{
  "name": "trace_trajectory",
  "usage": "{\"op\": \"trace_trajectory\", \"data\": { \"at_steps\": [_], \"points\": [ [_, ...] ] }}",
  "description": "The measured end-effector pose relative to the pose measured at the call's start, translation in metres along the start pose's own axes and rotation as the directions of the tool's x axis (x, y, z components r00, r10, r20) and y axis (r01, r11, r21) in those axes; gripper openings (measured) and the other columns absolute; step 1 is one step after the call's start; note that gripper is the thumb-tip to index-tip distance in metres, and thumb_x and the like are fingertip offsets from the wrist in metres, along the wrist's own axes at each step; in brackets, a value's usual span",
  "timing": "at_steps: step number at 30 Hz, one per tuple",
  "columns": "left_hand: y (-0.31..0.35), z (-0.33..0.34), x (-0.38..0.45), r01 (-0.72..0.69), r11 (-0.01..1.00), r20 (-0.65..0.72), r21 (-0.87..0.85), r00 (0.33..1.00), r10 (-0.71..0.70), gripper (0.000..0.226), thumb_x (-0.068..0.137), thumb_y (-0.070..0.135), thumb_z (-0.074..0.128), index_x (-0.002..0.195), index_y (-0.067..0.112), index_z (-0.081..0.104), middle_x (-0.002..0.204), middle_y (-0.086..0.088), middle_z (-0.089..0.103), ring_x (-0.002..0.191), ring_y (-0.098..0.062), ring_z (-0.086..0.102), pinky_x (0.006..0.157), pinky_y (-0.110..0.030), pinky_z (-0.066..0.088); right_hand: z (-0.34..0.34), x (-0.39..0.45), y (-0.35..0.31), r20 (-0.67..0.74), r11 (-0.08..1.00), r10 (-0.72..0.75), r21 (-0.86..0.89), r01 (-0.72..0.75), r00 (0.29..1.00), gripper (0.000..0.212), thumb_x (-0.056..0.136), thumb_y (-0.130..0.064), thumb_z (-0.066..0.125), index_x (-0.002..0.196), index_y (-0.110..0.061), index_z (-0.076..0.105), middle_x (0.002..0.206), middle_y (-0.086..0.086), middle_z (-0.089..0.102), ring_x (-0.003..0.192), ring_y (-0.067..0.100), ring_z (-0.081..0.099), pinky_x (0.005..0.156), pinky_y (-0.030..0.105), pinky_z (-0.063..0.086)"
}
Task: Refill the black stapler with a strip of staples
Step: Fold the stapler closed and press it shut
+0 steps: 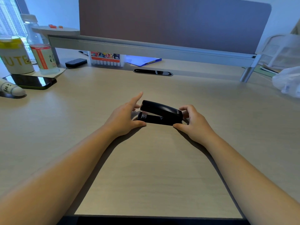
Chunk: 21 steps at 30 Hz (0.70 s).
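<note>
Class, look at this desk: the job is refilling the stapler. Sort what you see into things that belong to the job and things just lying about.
Belongs to the job:
black stapler, lid shut
left hand at its front end
right hand at its rear end
No staple strip is visible.

Just lying about:
phone
drink bottle
marker box
blue folder
plastic bag

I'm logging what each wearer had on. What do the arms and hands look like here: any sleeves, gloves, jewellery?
Both forearms are bare right to the frame edge: no sleeves show. The left hand and right hand wear no gloves, and no rings, watch or bracelets are visible.
</note>
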<state>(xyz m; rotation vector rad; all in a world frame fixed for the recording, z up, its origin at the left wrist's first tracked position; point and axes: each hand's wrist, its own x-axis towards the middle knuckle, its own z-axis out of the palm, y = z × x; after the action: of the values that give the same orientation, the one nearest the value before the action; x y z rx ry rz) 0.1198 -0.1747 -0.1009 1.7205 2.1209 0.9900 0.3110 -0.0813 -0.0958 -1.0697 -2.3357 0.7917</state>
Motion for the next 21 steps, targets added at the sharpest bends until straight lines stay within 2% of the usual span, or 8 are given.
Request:
{"op": "trace_trajectory", "data": {
  "at_steps": [5,8,16,21],
  "points": [
    [-0.002,0.0,0.006,0.035,0.999,0.012,-0.038,0.999,-0.034,0.063,0.077,0.015,0.062,0.132,0.025,0.032,0.117,-0.007,0.061,0.115,-0.023,0.051,0.095,-0.031,0.035,0.003,0.006,-0.001,-0.019,0.999,-0.016,-0.039,0.015,1.0,0.042,0.08,-0.015,0.061,0.117,-0.011,0.042,0.116,0.012,0.057,0.108,0.026,0.052,0.095,0.04,0.043],
    [-0.005,-0.001,0.017,0.055,0.998,0.021,-0.019,0.998,-0.055,0.058,0.078,0.016,0.061,0.13,0.023,0.035,0.12,-0.007,0.061,0.117,-0.024,0.05,0.099,-0.037,0.037,0.004,0.018,0.0,-0.017,0.997,-0.018,-0.072,0.017,1.0,0.042,0.08,-0.017,0.061,0.117,-0.012,0.042,0.116,0.012,0.058,0.108,0.028,0.052,0.096,0.047,0.044],
    [-0.023,0.004,0.085,0.098,0.995,0.031,-0.005,0.995,-0.098,0.051,0.08,0.017,0.058,0.127,0.021,0.037,0.126,-0.008,0.058,0.118,-0.025,0.05,0.098,-0.04,0.039,0.01,0.089,0.011,-0.046,0.995,0.04,-0.085,-0.044,0.998,0.042,0.082,-0.016,0.059,0.119,-0.011,0.041,0.12,0.015,0.056,0.108,0.032,0.052,0.094,0.046,0.044],
    [-0.04,0.014,0.146,0.118,0.992,0.013,-0.054,0.993,-0.118,0.051,0.08,0.014,0.058,0.126,0.018,0.038,0.125,-0.012,0.058,0.116,-0.03,0.051,0.102,-0.046,0.04,0.013,0.147,0.025,-0.074,0.993,0.052,-0.102,-0.06,0.996,0.043,0.083,-0.014,0.057,0.121,-0.01,0.039,0.122,0.019,0.056,0.109,0.035,0.052,0.092,0.045,0.044]
  ]
}}
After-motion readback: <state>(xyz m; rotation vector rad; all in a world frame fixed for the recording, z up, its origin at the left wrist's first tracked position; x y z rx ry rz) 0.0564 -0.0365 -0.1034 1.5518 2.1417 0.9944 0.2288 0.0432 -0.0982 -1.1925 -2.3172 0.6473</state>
